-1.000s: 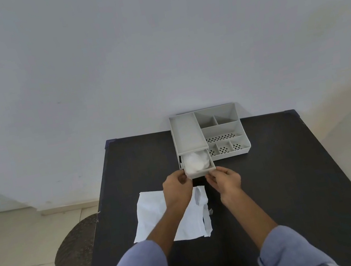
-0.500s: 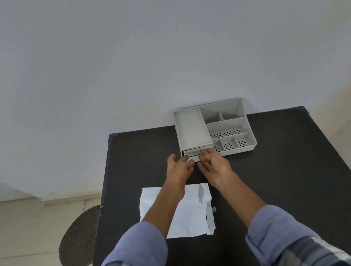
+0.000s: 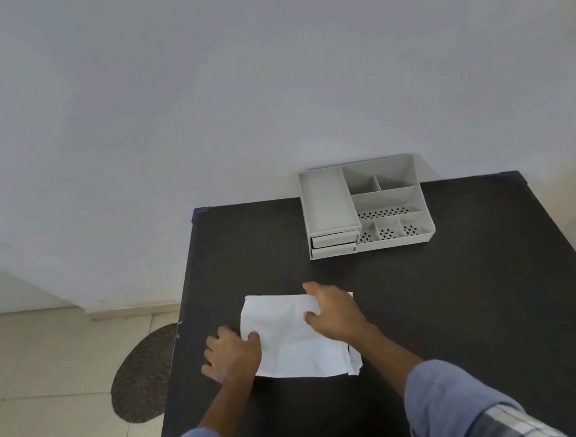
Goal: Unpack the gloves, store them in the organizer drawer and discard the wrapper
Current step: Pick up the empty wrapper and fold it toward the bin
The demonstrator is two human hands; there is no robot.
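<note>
On the worktop [image 3: 448,305], near side: we find the white wrapper [image 3: 292,340] lying flat, both hands on it.
Left hand [image 3: 232,357]: fingers curled at the wrapper's left edge, thumb on the paper; we judge it is gathering the sheet.
Right hand [image 3: 330,313]: spread and pressed on the upper right part, apparently pinning it.
Organizer [image 3: 365,204]: at the far edge by the wall, drawer [image 3: 333,245] pushed in; gloves not visible, presumably inside.
Clearance: bare worktop right of the wrapper; left edge close to our left hand.
Remaining: wrapper disposal.
</note>
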